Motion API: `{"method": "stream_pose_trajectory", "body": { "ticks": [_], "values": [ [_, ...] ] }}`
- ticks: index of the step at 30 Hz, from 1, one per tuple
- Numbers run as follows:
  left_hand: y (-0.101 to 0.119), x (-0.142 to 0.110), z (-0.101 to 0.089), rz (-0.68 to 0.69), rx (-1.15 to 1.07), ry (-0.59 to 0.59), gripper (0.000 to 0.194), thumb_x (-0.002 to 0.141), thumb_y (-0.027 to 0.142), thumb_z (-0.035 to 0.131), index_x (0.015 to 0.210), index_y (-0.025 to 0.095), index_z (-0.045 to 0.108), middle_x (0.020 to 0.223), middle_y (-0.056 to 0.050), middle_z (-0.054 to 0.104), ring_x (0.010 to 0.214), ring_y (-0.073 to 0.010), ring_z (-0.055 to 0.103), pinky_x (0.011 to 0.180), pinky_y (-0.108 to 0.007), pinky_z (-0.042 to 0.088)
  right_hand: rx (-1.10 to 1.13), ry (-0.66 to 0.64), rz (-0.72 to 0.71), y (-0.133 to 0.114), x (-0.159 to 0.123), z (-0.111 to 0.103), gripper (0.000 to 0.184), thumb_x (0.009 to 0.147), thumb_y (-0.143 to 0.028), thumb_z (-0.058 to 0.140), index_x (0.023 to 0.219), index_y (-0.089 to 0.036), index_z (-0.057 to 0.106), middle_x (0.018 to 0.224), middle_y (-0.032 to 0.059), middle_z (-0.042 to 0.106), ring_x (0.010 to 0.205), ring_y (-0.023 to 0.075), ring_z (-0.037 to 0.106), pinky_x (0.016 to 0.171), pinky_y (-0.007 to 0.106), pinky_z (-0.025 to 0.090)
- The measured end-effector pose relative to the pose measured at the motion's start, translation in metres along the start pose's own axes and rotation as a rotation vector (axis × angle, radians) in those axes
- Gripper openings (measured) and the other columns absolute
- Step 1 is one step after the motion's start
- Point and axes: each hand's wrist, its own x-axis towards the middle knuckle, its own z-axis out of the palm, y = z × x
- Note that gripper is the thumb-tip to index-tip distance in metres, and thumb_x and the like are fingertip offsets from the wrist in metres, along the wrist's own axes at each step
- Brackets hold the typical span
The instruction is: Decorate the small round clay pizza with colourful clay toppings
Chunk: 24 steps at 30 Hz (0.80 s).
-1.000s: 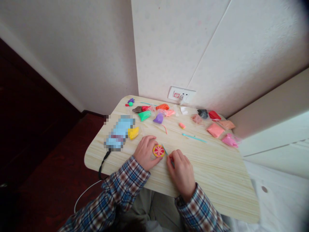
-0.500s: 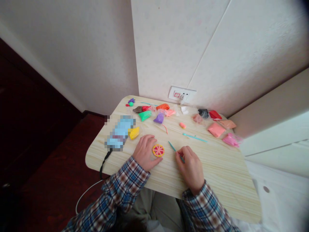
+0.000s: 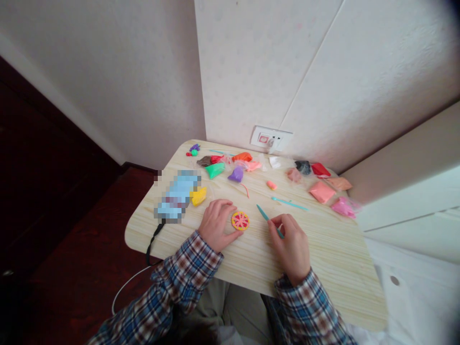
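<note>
A round clay disc (image 3: 240, 221) with a yellow rim and a pink and red fruit-slice pattern lies flat on the table. Thumb and forefinger of my left hand (image 3: 217, 225) curve around its edge, the thumb at the lower side and the forefinger at the upper left. To the right, my right hand (image 3: 290, 243) is closed on a teal modelling tool (image 3: 262, 212), its pointed end slanting up and left toward the disc but apart from it. Beyond the hands lie a second light-blue tool (image 3: 289, 203), a small pink-orange clay lump (image 3: 271, 185) and a thin red-orange clay strand (image 3: 245, 190).
Bags of coloured clay line the back, among them green (image 3: 214, 170), purple (image 3: 236, 174) and salmon (image 3: 322, 191). A yellow bag (image 3: 198, 196) sits near a pixelated blue object (image 3: 178, 194) at left. Small clay grapes (image 3: 195, 147) stand in the far left corner.
The disc has shifted slightly right together with my left fingers. My right hand and its tool have moved a little right, with the tool's tip now somewhat closer to the back.
</note>
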Motion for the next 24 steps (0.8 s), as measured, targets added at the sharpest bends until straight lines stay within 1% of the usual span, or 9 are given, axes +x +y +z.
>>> {"method": "stream_pose_trajectory", "body": {
  "ticks": [2, 4, 8, 9, 13, 18, 24],
  "values": [
    [-0.001, -0.001, 0.0, -0.007, 0.008, -0.009, 0.052, 0.061, 0.034, 0.076, 0.104, 0.016, 0.054, 0.113, -0.011, 0.052, 0.107, -0.0279, 0.047, 0.093, -0.045, 0.04, 0.003, -0.026, -0.01, -0.002, -0.001, 0.002, 0.016, 0.086, -0.027, 0.045, 0.072, -0.02, 0.049, 0.069, 0.0005, 0.052, 0.061, 0.0142, 0.047, 0.057, 0.026, 0.034],
    [-0.001, -0.001, 0.0, -0.008, 0.008, -0.017, 0.048, 0.062, 0.035, 0.075, 0.102, 0.017, 0.055, 0.112, -0.011, 0.053, 0.107, -0.0276, 0.047, 0.093, -0.045, 0.041, -0.022, -0.029, -0.011, -0.003, -0.001, 0.004, 0.016, 0.086, -0.027, 0.045, 0.072, -0.02, 0.049, 0.07, 0.0009, 0.053, 0.062, 0.0146, 0.048, 0.057, 0.027, 0.034],
    [-0.001, -0.001, 0.0, 0.002, -0.008, -0.012, 0.049, 0.063, 0.035, 0.074, 0.104, 0.017, 0.054, 0.111, -0.01, 0.054, 0.106, -0.0267, 0.048, 0.092, -0.045, 0.041, -0.122, 0.035, 0.033, -0.002, 0.0, 0.005, 0.015, 0.085, -0.026, 0.045, 0.072, -0.02, 0.048, 0.072, 0.0018, 0.053, 0.062, 0.0153, 0.047, 0.059, 0.028, 0.035],
    [-0.001, -0.001, 0.0, 0.004, -0.011, -0.008, 0.048, 0.064, 0.034, 0.073, 0.104, 0.016, 0.054, 0.111, -0.01, 0.054, 0.105, -0.0264, 0.048, 0.091, -0.044, 0.041, -0.125, 0.022, 0.021, -0.002, -0.001, 0.006, 0.015, 0.085, -0.026, 0.045, 0.072, -0.02, 0.047, 0.072, 0.0019, 0.053, 0.063, 0.0153, 0.048, 0.059, 0.027, 0.035],
    [-0.002, -0.001, 0.001, 0.021, 0.0, -0.008, 0.041, 0.068, 0.035, 0.07, 0.102, 0.017, 0.055, 0.109, -0.01, 0.055, 0.105, -0.0259, 0.048, 0.091, -0.043, 0.041, -0.091, -0.108, -0.101, -0.008, -0.004, 0.01, 0.015, 0.086, -0.023, 0.044, 0.072, -0.02, 0.046, 0.071, 0.0014, 0.053, 0.064, 0.0149, 0.048, 0.06, 0.026, 0.036],
    [-0.003, -0.002, 0.001, 0.046, 0.024, -0.014, 0.039, 0.072, 0.038, 0.067, 0.104, 0.017, 0.056, 0.11, -0.01, 0.054, 0.106, -0.0259, 0.047, 0.091, -0.043, 0.04, -0.149, -0.093, -0.153, -0.015, -0.005, 0.013, 0.015, 0.087, -0.021, 0.043, 0.072, -0.02, 0.046, 0.071, 0.0014, 0.053, 0.063, 0.0145, 0.048, 0.06, 0.026, 0.035],
    [-0.001, -0.002, -0.001, 0.05, 0.062, -0.053, 0.038, 0.076, 0.04, 0.062, 0.105, 0.017, 0.056, 0.112, -0.011, 0.053, 0.108, -0.0266, 0.046, 0.09, -0.042, 0.039, -0.215, -0.074, -0.178, -0.017, -0.005, 0.013, 0.015, 0.087, -0.02, 0.043, 0.072, -0.02, 0.045, 0.07, 0.0014, 0.053, 0.061, 0.0143, 0.049, 0.059, 0.027, 0.034]
  ]
}}
